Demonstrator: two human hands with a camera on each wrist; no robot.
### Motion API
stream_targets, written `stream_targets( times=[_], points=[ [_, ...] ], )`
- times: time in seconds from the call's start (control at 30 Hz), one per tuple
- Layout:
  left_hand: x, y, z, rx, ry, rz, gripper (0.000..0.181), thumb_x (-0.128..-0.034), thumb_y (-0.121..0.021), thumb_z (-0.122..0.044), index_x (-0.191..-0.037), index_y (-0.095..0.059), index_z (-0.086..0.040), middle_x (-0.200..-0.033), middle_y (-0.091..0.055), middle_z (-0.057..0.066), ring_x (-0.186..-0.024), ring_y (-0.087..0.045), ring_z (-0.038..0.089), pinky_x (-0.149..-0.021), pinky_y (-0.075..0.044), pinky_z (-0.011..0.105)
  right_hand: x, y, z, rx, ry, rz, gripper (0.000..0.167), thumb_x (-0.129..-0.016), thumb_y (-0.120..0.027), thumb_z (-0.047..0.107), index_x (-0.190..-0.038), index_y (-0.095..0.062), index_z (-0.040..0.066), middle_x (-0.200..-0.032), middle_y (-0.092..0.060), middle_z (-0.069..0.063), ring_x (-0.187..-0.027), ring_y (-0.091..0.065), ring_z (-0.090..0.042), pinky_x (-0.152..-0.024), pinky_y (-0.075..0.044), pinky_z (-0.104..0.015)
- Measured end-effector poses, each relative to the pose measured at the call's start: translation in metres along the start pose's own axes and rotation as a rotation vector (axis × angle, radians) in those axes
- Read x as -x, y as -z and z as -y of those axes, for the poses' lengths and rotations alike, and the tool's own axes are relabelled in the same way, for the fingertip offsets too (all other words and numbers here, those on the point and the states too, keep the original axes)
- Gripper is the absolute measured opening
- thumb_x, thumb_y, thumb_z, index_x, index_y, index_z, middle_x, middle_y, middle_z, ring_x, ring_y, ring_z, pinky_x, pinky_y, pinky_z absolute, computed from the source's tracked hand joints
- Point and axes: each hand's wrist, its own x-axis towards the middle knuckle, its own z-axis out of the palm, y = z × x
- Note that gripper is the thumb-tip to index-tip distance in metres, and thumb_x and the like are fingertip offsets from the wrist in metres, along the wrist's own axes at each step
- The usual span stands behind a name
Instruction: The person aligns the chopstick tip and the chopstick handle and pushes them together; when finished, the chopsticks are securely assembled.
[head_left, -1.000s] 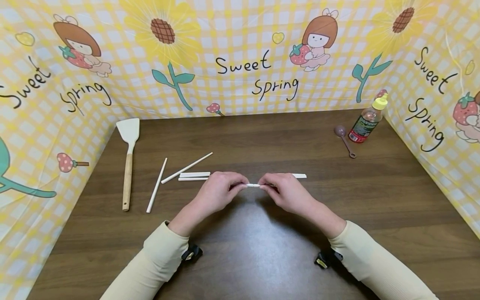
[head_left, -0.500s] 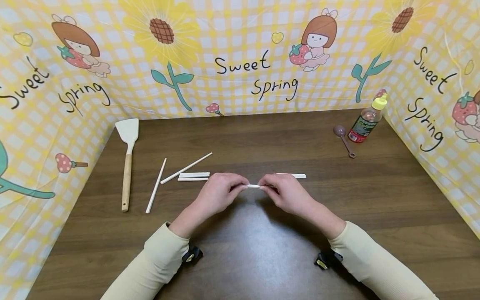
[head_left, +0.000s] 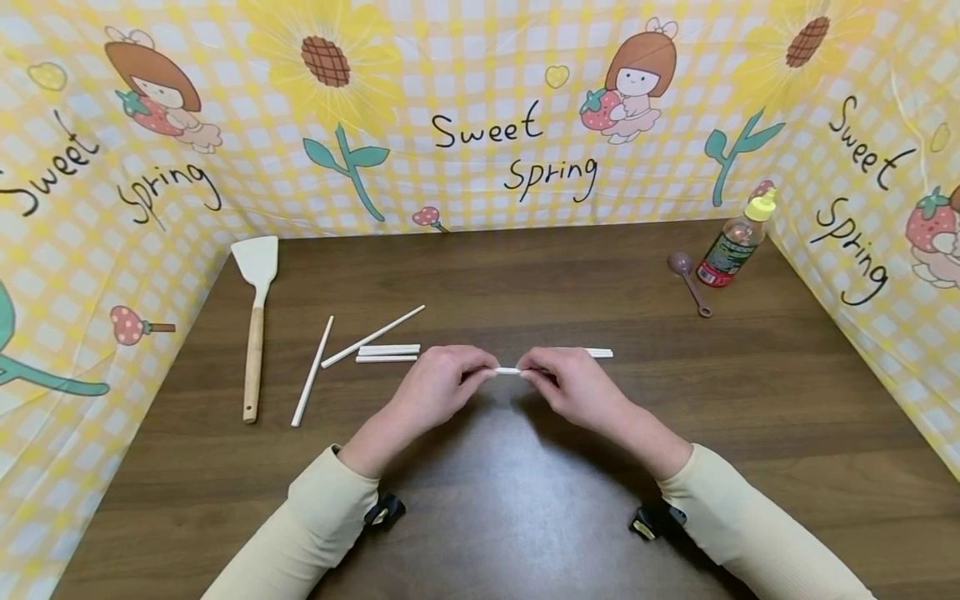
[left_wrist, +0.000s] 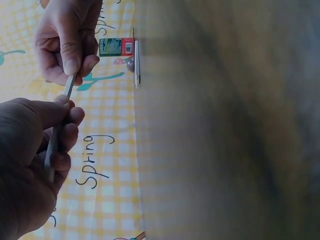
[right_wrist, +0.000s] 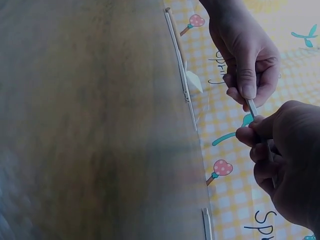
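Between my two hands runs a thin white chopstick (head_left: 507, 371), level and just above the brown table. My left hand (head_left: 441, 379) pinches it between thumb and fingers, and my right hand (head_left: 576, 382) pinches it from the other side. Only a short middle stretch shows between the fingertips. In the left wrist view the chopstick (left_wrist: 51, 145) continues along the curled fingers of my left hand; the right wrist view has its exposed part (right_wrist: 251, 107) between both thumbs. Short white pieces (head_left: 388, 350) lie beyond my left hand, and others (head_left: 598, 352) partly behind my right hand.
Two longer white chopsticks (head_left: 312, 371) (head_left: 373, 336) lie at the left. Further left is a white spatula (head_left: 256, 325) with a wooden handle. A purple spoon (head_left: 690, 279) and a yellow-capped bottle (head_left: 729, 246) occupy the back right. Patterned cloth (head_left: 480, 192) encloses the table.
Both hands keep their place and grip. A small break seen midway along the chopstick one second ago no longer shows; the visible stretch looks continuous.
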Motion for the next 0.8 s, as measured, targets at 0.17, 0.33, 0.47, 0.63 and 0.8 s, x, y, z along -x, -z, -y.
stream_targets(
  times=[0.17,0.33,0.47,0.63,0.8],
  points=[
    [-0.002,0.001,0.001,-0.011,0.064,0.049,0.004,-0.0914,-0.076,-0.011,-0.095,-0.076,-0.01,-0.089,-0.073,-0.002,-0.078,-0.065,0.011,-0.072,-0.053,0.032,-0.001,-0.001,-0.001,-0.021,-0.036,0.033,0.007,-0.09,-0.073,-0.001,-0.094,-0.071,0.004,-0.083,-0.068,0.001,-0.07,-0.055,-0.008,-0.065,-0.049,-0.029],
    [-0.003,0.001,0.003,-0.006,0.09,0.075,0.003,-0.0914,-0.076,-0.012,-0.095,-0.076,-0.011,-0.087,-0.07,-0.005,-0.074,-0.061,0.009,-0.07,-0.051,0.029,-0.001,-0.002,-0.002,-0.025,-0.05,0.051,0.006,-0.09,-0.073,0.001,-0.095,-0.071,0.003,-0.085,-0.069,0.0,-0.073,-0.058,-0.008,-0.068,-0.05,-0.03],
    [-0.003,0.0,0.005,0.003,0.09,0.07,0.004,-0.0894,-0.078,-0.01,-0.092,-0.076,-0.012,-0.086,-0.068,-0.006,-0.077,-0.061,0.009,-0.072,-0.051,0.029,-0.002,-0.002,-0.002,-0.022,-0.065,0.068,0.005,-0.091,-0.074,0.002,-0.096,-0.072,0.004,-0.086,-0.07,0.001,-0.074,-0.059,-0.008,-0.069,-0.051,-0.03],
    [-0.003,0.0,0.009,-0.007,0.071,0.085,0.005,-0.0895,-0.078,-0.009,-0.093,-0.077,-0.013,-0.088,-0.068,-0.005,-0.082,-0.063,0.013,-0.077,-0.051,0.033,-0.002,-0.002,-0.002,0.005,-0.088,0.076,0.004,-0.092,-0.074,0.005,-0.096,-0.074,0.007,-0.086,-0.069,0.005,-0.074,-0.059,-0.008,-0.07,-0.051,-0.029],
    [-0.004,0.003,0.013,-0.009,0.066,0.084,0.006,-0.0902,-0.076,-0.006,-0.094,-0.077,-0.011,-0.089,-0.068,-0.004,-0.084,-0.063,0.015,-0.077,-0.051,0.035,-0.001,-0.001,-0.005,0.019,-0.122,0.059,0.004,-0.093,-0.074,0.008,-0.097,-0.075,0.007,-0.087,-0.07,0.006,-0.075,-0.06,-0.007,-0.07,-0.052,-0.029]
  ],
)
